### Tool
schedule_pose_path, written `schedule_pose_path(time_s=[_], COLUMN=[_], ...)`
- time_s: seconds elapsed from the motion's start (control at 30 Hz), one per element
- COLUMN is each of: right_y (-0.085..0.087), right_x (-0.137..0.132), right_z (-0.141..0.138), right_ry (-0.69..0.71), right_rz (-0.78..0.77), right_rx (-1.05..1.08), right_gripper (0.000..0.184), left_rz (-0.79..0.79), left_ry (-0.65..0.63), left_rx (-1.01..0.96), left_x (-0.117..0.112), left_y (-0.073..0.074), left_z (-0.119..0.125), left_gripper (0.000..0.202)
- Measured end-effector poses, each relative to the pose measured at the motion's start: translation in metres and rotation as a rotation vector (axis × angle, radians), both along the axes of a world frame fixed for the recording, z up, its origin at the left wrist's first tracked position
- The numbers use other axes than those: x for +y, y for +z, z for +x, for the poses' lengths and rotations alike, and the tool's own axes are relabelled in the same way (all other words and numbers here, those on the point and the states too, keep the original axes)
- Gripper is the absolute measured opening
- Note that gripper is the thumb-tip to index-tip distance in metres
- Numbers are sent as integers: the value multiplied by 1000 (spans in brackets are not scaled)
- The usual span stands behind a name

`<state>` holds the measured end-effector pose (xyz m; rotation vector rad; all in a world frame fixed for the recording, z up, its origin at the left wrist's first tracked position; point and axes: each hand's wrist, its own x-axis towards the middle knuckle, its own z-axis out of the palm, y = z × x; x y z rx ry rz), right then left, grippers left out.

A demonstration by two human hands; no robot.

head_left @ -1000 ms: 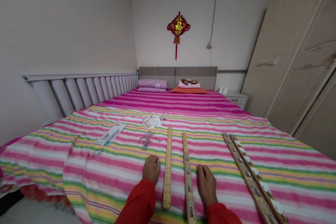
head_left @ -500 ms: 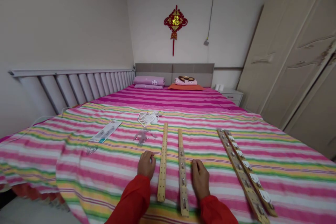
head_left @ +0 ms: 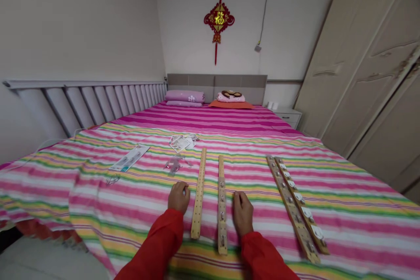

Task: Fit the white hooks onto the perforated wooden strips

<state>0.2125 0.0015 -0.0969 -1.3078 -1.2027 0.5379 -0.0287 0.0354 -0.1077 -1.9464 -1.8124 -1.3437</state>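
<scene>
Here we are, both sets of fingers curled in loosely: the left hand (head_left: pixel 178 199) sits just beside a straight, dark-dotted wooden strip (head_left: pixel 198 197), the right hand (head_left: pixel 243 216) just beside a clip-studded wooden strip (head_left: pixel 222 206). Striped cloth (head_left: pixel 138 212) separates their edges, running wider from the right fingers to another clip-bearing strip (head_left: pixel 292 208).

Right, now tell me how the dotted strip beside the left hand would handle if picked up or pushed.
The strip looks wooden and straight, so it is probably stiff. Being slim, it is likely light. Its squared end suggests it would slide rather than roll.
</scene>
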Motion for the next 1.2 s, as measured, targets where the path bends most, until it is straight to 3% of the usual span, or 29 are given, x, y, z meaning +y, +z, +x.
schedule_pose_path(time_s=[1.2], right_y=[-4], right_x=[5], right_z=[-1], right_ry=[-5], right_rz=[-6], right_rx=[43], right_gripper=[35], left_rz=[-5], left_ry=[-21], left_rx=[-13], left_x=[-1], left_y=[2], left_z=[0], left_gripper=[16])
